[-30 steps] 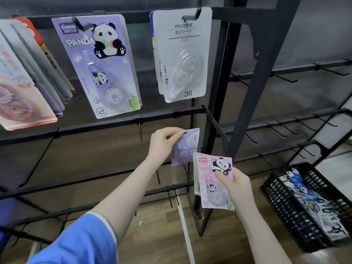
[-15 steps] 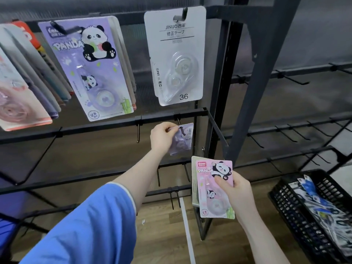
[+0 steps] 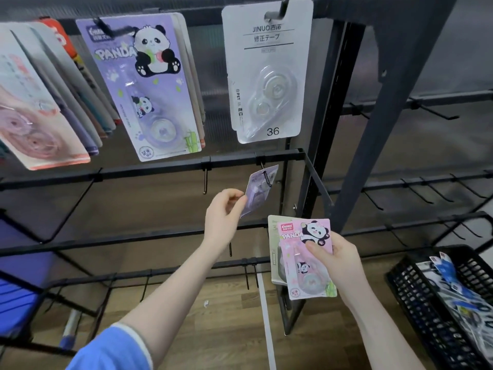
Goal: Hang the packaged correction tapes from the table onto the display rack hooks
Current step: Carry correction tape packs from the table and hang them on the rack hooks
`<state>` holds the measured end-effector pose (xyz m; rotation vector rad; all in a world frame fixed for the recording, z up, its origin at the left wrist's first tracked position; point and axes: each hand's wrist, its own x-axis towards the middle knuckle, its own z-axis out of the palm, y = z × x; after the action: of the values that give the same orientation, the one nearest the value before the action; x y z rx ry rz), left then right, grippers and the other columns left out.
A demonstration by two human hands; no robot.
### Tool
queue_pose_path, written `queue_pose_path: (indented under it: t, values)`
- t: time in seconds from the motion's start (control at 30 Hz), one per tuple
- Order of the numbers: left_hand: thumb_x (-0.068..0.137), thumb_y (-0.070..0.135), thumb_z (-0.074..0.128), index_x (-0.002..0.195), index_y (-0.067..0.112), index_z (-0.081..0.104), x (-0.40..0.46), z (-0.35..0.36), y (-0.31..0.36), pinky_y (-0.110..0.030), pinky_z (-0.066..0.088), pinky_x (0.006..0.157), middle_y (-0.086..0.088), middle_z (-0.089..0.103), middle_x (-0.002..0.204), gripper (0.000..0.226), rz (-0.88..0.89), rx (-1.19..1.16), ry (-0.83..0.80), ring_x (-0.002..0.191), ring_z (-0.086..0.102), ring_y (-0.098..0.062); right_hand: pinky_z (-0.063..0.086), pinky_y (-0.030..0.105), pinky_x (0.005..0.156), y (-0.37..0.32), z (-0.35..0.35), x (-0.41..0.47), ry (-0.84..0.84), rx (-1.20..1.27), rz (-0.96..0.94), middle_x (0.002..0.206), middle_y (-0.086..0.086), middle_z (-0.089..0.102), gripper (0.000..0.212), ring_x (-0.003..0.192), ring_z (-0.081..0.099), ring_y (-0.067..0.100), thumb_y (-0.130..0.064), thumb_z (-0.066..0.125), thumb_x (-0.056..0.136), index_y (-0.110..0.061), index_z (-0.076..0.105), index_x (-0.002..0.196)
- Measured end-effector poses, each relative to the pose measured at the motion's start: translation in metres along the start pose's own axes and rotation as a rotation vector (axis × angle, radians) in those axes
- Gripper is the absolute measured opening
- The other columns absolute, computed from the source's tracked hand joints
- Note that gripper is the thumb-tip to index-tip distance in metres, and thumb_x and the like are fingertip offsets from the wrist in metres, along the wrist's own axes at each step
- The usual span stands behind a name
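Observation:
A small purple correction tape package point(image 3: 259, 186) hangs tilted on a hook point(image 3: 266, 178) under the rack's middle rail point(image 3: 160, 169). My left hand point(image 3: 224, 216) is just below and left of it, fingertips pinching its lower left edge. My right hand point(image 3: 340, 259) holds a pink panda package point(image 3: 301, 265) lower right, thumb across its front. A pale green package point(image 3: 274, 252) sits behind the pink one in the same grip.
The top rail carries a purple panda package point(image 3: 144, 86), a white package marked 36 point(image 3: 266, 70) and pink ones point(image 3: 29, 121). Bare hooks point(image 3: 416, 192) line the right rack. A black basket point(image 3: 400, 281) with blue and white packages stands at lower right.
My left hand raised the purple package to the hook under the middle rail, then slid down to its lower edge. My right hand with the pink package stayed almost still.

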<state>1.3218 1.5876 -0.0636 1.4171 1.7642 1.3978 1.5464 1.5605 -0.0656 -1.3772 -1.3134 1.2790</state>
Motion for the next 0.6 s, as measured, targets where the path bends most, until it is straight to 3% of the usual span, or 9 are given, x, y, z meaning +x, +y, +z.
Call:
queue_pose_path:
  t: [0.13,0.27,0.37,0.47,0.6]
  values:
    - [0.096,0.015,0.057,0.098,0.022,0.067,-0.023,-0.014,0.000,-0.008,0.043,0.080,0.011,0.067,0.101,0.012,-0.031,-0.108,-0.162,0.089,0.058,0.007,0.049,0.022,0.062,-0.002,0.010,0.008,-0.042,-0.020,-0.011,0.087,-0.009,0.070,0.015,0.081,0.065,0.009,-0.007,0.062,0.088,-0.023,0.064,0.087]
    - [0.094,0.015,0.060,0.107,0.021,0.067,-0.031,-0.021,0.000,-0.013,0.047,0.084,0.007,0.069,0.104,0.016,-0.085,-0.193,-0.252,0.095,0.063,-0.002,0.052,0.026,0.066,-0.002,0.022,0.014,-0.123,-0.068,-0.018,0.094,-0.008,0.071,0.012,0.087,0.067,0.010,-0.010,0.062,0.089,-0.021,0.064,0.093]
    - [0.090,0.009,0.065,0.098,0.027,0.068,-0.029,-0.025,0.001,-0.013,0.047,0.078,0.004,0.069,0.093,0.020,-0.076,-0.205,-0.274,0.083,0.061,0.000,0.054,0.029,0.070,-0.002,0.031,0.017,-0.163,-0.067,-0.028,0.092,-0.006,0.073,0.013,0.086,0.068,0.012,-0.008,0.062,0.088,-0.018,0.067,0.096]
    - [0.087,0.006,0.069,0.089,0.025,0.071,-0.026,-0.030,0.000,-0.018,0.050,0.077,0.007,0.072,0.089,0.019,-0.062,-0.199,-0.298,0.081,0.062,-0.003,0.054,0.024,0.066,-0.002,0.039,0.019,-0.221,-0.062,-0.035,0.092,-0.005,0.073,0.014,0.085,0.069,0.010,-0.008,0.062,0.088,-0.016,0.067,0.099]
    - [0.086,0.001,0.068,0.078,0.019,0.069,-0.023,-0.038,-0.003,-0.013,0.045,0.067,0.016,0.069,0.072,0.020,-0.097,-0.226,-0.294,0.069,0.059,0.003,0.053,0.035,0.070,-0.004,0.049,0.023,-0.209,0.006,-0.047,0.087,0.002,0.073,0.007,0.081,0.068,0.019,-0.013,0.061,0.090,-0.010,0.068,0.090]
